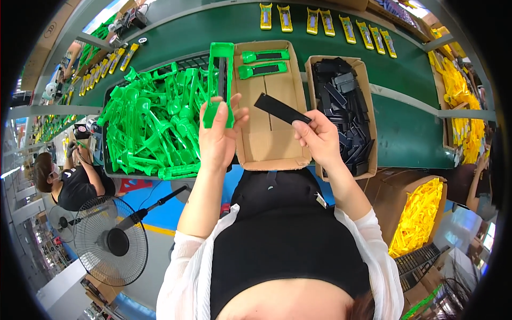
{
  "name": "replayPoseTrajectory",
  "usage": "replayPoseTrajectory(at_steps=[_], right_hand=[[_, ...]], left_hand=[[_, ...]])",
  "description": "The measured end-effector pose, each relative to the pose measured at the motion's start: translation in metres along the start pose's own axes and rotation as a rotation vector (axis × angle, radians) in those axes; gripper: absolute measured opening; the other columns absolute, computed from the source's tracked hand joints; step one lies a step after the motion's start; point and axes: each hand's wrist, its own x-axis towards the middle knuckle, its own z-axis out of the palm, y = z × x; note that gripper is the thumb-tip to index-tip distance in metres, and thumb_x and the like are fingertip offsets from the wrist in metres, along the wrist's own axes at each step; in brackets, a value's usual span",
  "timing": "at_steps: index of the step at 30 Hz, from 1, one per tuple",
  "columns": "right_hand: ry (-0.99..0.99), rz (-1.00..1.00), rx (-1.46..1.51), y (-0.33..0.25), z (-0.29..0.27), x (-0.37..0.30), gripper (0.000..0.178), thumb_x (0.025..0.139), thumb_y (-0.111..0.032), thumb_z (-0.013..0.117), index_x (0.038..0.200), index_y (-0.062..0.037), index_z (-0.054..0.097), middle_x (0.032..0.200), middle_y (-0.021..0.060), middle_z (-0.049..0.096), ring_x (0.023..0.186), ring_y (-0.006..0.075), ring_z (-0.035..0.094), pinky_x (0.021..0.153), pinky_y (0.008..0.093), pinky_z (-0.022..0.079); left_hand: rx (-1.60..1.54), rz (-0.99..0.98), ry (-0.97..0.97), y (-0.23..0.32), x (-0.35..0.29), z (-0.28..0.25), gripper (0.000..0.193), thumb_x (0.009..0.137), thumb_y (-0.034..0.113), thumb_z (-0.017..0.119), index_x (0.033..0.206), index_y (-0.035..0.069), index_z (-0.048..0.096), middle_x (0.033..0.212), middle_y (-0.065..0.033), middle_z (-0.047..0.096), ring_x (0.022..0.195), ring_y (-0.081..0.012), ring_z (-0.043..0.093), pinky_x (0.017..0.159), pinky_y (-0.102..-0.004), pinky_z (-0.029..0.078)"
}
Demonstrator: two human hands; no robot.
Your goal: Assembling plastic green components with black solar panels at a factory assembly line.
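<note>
My left hand [220, 125] grips a green plastic housing [220, 53] upright, its wide end away from me, with a dark slot or strip along its middle. Between the thumb and fingers of my right hand [320, 137] is a flat black plastic strip [281, 109], tilted, its free end pointing up and left. The two parts are apart. Below them lies a shallow cardboard box [272, 153]. At its far end rest two green housings [265, 55] with black strips in them.
Left of the box stands a dark crate [108, 154] heaped with green housings [154, 122]; to its right, a carton [368, 106] of black pieces. Yellow units [313, 21] line the green table's [208, 32] far side. Yellow parts [418, 216] fill a carton at lower right. A fan [111, 240] and a co-worker [77, 181] are at left.
</note>
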Motion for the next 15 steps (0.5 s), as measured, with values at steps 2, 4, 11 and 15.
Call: replayPoseTrajectory(at_steps=[2,4,11,15], right_hand=[[0.025,-0.078,-0.140,-0.001,0.005,0.003,0.012,0.085,-0.015,0.062,0.086,-0.0032,0.058,0.062,-0.0007,0.058,0.051,0.0028,0.048,0.047,0.0185,0.038],[0.031,-0.085,-0.174,0.001,0.008,0.002,0.011,0.084,-0.014,0.062,0.085,-0.0034,0.059,0.062,-0.0004,0.059,0.051,0.0028,0.049,0.047,0.0193,0.039],[0.117,-0.287,-0.513,0.004,0.016,-0.001,0.014,0.085,-0.016,0.060,0.084,-0.0016,0.057,0.060,0.0062,0.060,0.053,0.0121,0.059,0.050,0.0247,0.045],[0.130,-0.128,-0.333,0.004,0.016,-0.002,0.017,0.086,-0.018,0.060,0.082,-0.0017,0.056,0.060,0.0042,0.060,0.050,0.0083,0.055,0.047,0.0225,0.041]], left_hand=[[-0.027,0.037,-0.011,-0.005,0.004,0.012,0.035,0.086,0.013,0.059,0.114,0.012,0.038,0.117,-0.0181,0.052,0.089,-0.0224,0.060,0.082,-0.0372,0.047],[-0.033,0.049,0.006,-0.009,0.007,0.016,0.044,0.083,0.009,0.063,0.116,0.012,0.034,0.114,-0.0192,0.053,0.092,-0.0260,0.060,0.081,-0.0390,0.049],[0.042,-0.060,0.043,-0.010,0.010,0.032,0.043,0.077,-0.002,0.066,0.111,0.008,0.041,0.096,-0.0110,0.058,0.085,-0.0235,0.062,0.073,-0.0341,0.054],[0.029,-0.045,0.002,-0.018,0.010,0.029,0.043,0.076,-0.006,0.064,0.111,0.008,0.042,0.096,-0.0081,0.057,0.088,-0.0207,0.061,0.076,-0.0348,0.053]])
